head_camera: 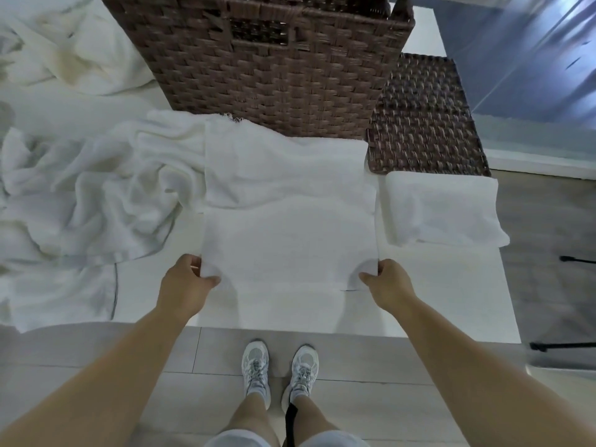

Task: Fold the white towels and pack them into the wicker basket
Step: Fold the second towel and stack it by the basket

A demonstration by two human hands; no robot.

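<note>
A person folds a white towel (290, 240) on a white table (451, 301), early in the job.

Left hand (185, 285) and right hand (388, 287) each pinch a near corner; the towel's long axis runs away toward the wicker basket (274, 66). One folded towel (442, 208) waits at right — a crumpled heap (80, 195) remains, nothing visibly packed.

A single head-worn camera looks steeply down and forward over the white table (451, 301) (wide-angle, so edges bow). It sits close above both forearms, with the floor (193, 366) below.
</note>
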